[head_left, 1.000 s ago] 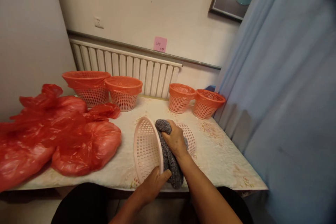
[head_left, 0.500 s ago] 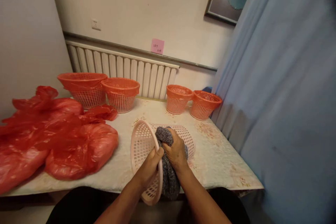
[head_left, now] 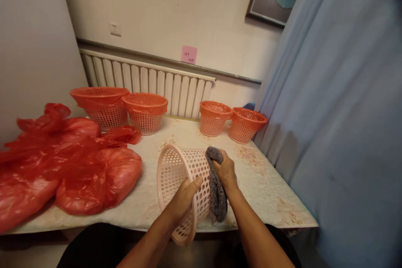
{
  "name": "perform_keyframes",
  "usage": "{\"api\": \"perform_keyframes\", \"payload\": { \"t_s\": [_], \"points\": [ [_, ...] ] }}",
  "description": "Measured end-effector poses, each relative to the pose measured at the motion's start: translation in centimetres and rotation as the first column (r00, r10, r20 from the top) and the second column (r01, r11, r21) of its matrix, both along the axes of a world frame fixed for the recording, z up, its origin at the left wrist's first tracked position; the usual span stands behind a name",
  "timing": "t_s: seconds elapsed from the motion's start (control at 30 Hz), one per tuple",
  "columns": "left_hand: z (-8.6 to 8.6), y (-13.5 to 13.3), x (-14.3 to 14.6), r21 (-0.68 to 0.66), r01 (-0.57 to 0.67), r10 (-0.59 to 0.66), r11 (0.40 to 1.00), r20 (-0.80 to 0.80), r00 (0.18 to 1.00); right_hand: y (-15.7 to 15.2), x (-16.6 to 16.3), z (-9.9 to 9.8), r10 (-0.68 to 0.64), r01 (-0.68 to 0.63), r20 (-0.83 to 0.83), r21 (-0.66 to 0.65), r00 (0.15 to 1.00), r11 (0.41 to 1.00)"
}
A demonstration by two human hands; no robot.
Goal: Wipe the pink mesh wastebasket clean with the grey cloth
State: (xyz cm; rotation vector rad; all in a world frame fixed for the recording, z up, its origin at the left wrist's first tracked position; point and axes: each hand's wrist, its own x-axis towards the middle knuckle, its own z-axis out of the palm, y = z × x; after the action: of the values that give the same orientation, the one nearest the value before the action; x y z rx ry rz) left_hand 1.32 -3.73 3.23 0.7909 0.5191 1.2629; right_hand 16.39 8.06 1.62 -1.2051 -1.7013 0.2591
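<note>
A pale pink plastic basket [head_left: 199, 163] with a perforated wall lies on its side at the table's front edge, its mouth facing left. My left hand [head_left: 185, 197] grips the rim, thumb on the outside and fingers inside the mouth. In my right hand [head_left: 226, 171] is a bunched grey cloth [head_left: 217, 192], pressed along the outer wall near the basket's base. The cloth and the hand hide most of that base.
Knotted red plastic bags [head_left: 97, 176] are heaped on the left of the table [head_left: 266, 201]. Behind stand baskets lined with red bags, one pair at left [head_left: 146, 121] and one at right [head_left: 213, 123]. A blue curtain [head_left: 339, 113] hangs on the right.
My right hand has slid the grey cloth to the right, from beside the rim toward the base, uncovering the wall near the rim. My left hand keeps its hold, and the basket has barely moved.
</note>
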Motion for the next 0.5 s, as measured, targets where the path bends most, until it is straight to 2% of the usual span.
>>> {"api": "perform_keyframes", "payload": {
  "t_s": [0.1, 0.2, 0.3, 0.4, 0.5],
  "points": [
    [-0.3, -0.1, 0.2, 0.015, 0.004, -0.003, 1.000, -0.046, 0.999, 2.7, 3.0, -1.6, -0.175, 0.175, -0.010, -0.035, 0.984, 0.984],
    [-0.8, -0.1, 0.3, 0.035, -0.011, 0.013, 0.999, -0.073, 0.997, 3.7, 5.1, -2.8, -0.285, 0.283, -0.032, -0.052, 0.958, 0.958],
    [-1.5, -0.2, 0.1, 0.044, 0.000, 0.004, 0.999, -0.101, 0.995, 3.0, 5.6, -3.6, -0.338, 0.336, -0.067, -0.050, 0.939, 0.941],
    [-1.9, -0.2, 0.0, 0.057, 0.027, -0.019, 0.998, -0.133, 0.991, 1.3, 4.6, -4.0, -0.372, 0.367, -0.101, -0.064, 0.923, 0.928],
    [-2.2, 0.0, 0.2, 0.091, 0.014, 0.003, 0.996, -0.188, 0.982, -0.8, 2.8, -4.2, -0.304, 0.296, -0.127, -0.079, 0.944, 0.952]
  ]
}}
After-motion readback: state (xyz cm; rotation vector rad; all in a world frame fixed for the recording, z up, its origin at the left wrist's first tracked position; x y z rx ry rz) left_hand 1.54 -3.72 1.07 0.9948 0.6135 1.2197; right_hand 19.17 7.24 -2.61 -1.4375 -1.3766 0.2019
